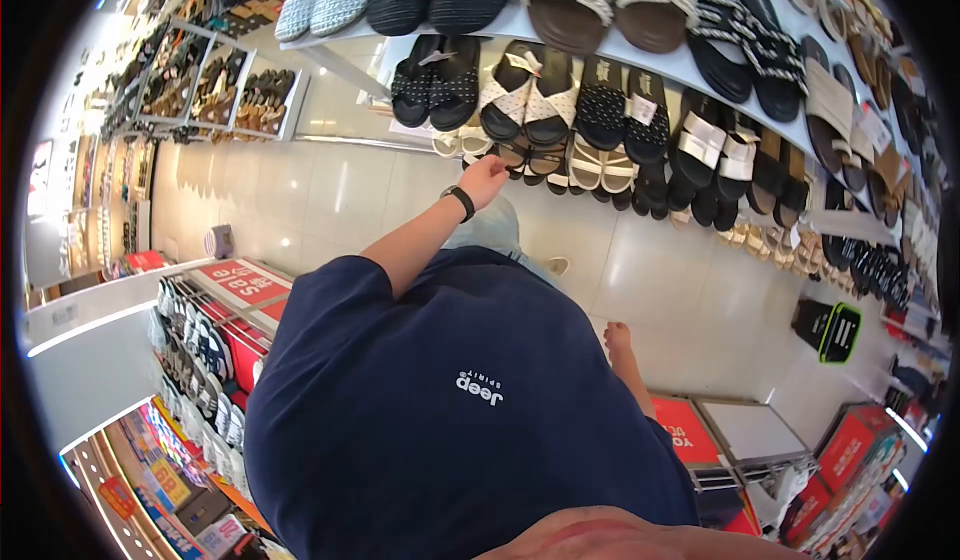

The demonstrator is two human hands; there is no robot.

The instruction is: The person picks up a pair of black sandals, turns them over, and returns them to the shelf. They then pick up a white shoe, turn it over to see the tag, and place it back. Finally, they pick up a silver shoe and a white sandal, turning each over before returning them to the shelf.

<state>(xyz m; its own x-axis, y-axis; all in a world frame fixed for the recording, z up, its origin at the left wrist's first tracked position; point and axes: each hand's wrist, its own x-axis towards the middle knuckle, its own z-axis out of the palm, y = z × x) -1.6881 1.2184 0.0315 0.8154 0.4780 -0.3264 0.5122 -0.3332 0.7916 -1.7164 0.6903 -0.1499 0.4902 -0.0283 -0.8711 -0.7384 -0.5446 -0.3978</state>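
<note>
My left hand, with a black band on its wrist, reaches out beside the lower rows of sandals. Its fingers are bent together near a pair of brown sandals; whether they touch or hold anything is too small to tell. Just above it are white crossed-strap sandals with black soles and black crossed-strap sandals. My right hand hangs low at my side over the floor, its fingers curled in, with nothing visible in them.
An upper shelf holds more footwear. Left stands another shoe rack. Behind me are red sale signs and a rack of shoes. A black box with a green edge is at the right, over tiled floor.
</note>
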